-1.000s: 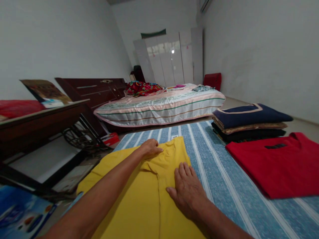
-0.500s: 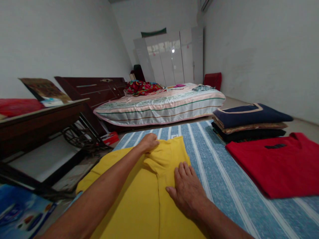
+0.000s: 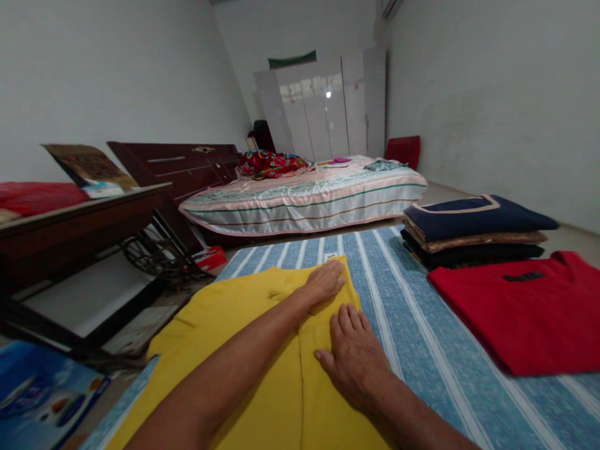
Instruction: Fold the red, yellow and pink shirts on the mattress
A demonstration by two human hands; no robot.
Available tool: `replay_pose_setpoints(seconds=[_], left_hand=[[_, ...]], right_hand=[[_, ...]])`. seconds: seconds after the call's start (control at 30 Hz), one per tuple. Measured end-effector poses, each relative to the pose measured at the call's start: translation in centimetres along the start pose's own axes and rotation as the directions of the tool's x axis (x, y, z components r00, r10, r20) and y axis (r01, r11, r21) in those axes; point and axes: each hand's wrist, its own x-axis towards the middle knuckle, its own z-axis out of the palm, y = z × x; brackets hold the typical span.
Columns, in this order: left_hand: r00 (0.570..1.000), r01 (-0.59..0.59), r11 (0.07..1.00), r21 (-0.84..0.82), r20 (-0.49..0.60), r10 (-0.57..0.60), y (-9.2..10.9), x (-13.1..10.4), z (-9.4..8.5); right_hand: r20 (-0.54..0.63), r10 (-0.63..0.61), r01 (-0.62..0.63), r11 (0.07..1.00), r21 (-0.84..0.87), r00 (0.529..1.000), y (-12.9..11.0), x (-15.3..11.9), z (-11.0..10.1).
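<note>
A yellow garment (image 3: 225, 331) lies spread on a blue-and-white striped sheet (image 3: 391, 287), with a seam running down its middle and a small white tag at its far edge. My left hand (image 3: 327, 281) rests on the cloth near the far right corner, palm down, fingers stretched towards the edge. Closer to me, my right hand (image 3: 354, 353) lies flat along the garment's right side, its fingers extended and thumb apart. Both hands press on the fabric without gripping it.
On the right sit a folded red top (image 3: 520, 312) and a stack of folded clothes with a navy one (image 3: 482, 219) uppermost. A sewing-machine table (image 3: 84, 215) and a blue box (image 3: 44, 394) stand at left. Beyond is a bed (image 3: 300, 206) before a wardrobe (image 3: 319, 106).
My left hand has let go of the bunched cloth and moved right, towards the far corner. The folds there have flattened. My right hand stays in about the same place.
</note>
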Motion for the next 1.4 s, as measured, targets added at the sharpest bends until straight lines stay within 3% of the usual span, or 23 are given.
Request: replay_pose_setpoints(seconds=[0.13,0.23,0.4,0.63,0.8,0.93,1.07,1.17,1.23,1.27,1.4], left_hand=[[0.993,0.051,0.998,-0.043,0.111,-0.046,-0.2,0.7,2.0],[0.992,0.048,0.998,-0.039,0.120,-0.043,-0.3,0.8,2.4],[0.998,0.043,0.999,-0.013,0.047,-0.042,0.2,1.5,2.2],[0.992,0.097,0.995,-0.035,0.079,-0.094,0.4,2.7,2.2],[0.989,0.144,0.987,-0.067,-0.011,-0.145,-1.1,2.6,0.1],[0.954,0.297,0.954,-0.029,-0.039,-0.298,-5.0,-0.1,-2.6],[0.868,0.495,0.868,0.035,-0.055,-0.493,-8.8,-4.9,-4.5],[0.786,0.619,0.783,0.061,-0.042,-0.617,-9.4,-8.6,-5.0],[0.758,0.652,0.755,0.067,-0.079,-0.648,-8.7,-10.8,-4.7],[0.770,0.636,0.768,0.067,-0.113,-0.628,-8.1,-11.8,-4.4],[0.911,0.388,0.918,0.087,-0.188,-0.367,-5.7,-14.3,-2.4]], right_hand=[[-0.003,0.002,-0.002,1.000,-0.010,1.000,-0.1,0.0,0.1],[-0.010,0.000,0.000,1.000,-0.012,1.000,0.0,0.0,0.1],[-0.021,-0.004,0.003,1.000,-0.021,1.000,0.0,0.0,0.2],[-0.010,0.003,-0.003,1.000,-0.022,1.000,0.0,0.0,0.1],[0.012,0.013,-0.013,1.000,-0.012,1.000,-0.1,-0.2,-0.3],[0.021,0.003,-0.003,1.000,-0.012,1.000,-0.1,-0.4,-0.5],[0.026,0.000,0.000,1.000,-0.021,1.000,0.0,-0.4,-0.2],[0.024,0.001,0.000,0.999,-0.037,1.000,0.0,-0.3,0.0],[0.020,-0.001,0.002,0.999,-0.045,1.000,0.0,-0.4,0.0],[0.019,-0.002,0.003,0.999,-0.048,1.000,0.0,-0.4,0.0],[0.024,0.000,0.001,0.998,-0.065,1.000,0.1,-0.4,0.0]])
